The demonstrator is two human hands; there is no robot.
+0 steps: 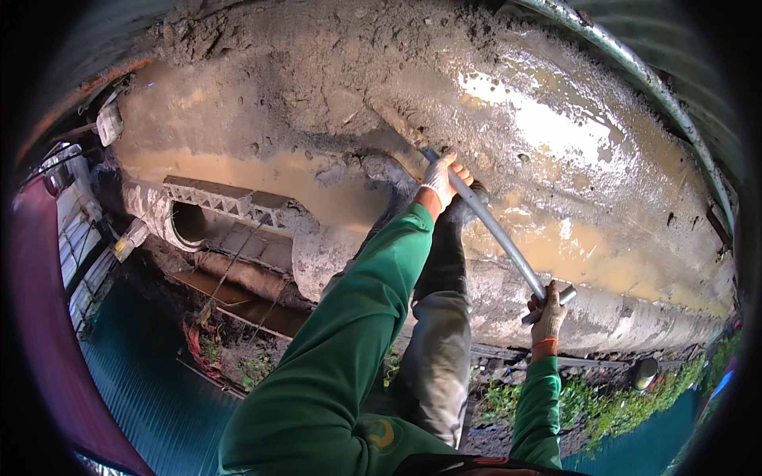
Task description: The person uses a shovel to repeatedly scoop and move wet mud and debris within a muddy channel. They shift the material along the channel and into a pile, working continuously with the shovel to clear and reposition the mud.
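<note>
from the head view, i'm watching the left hand (441, 178), in a pale work glove, clenching around the long grey metal handle of a digging tool (496, 234) partway down its shaft, while the gloved right hand (548, 317) is gripping the handle's top end. the handle is running diagonally, pointing up-left into the wet grey mud bed (317, 95) beside the brown puddle (302, 178). i'm judging this as mid-scrape; the next stroke calls for a firm pull through heavy mud. a perforated concrete block (218, 198) is lying to the left.

Two gloved hands — left (440, 179), right (548, 316) — one long-handled tool (496, 234), one concrete pipe (190, 222), one muddy puddle (317, 178)
</note>
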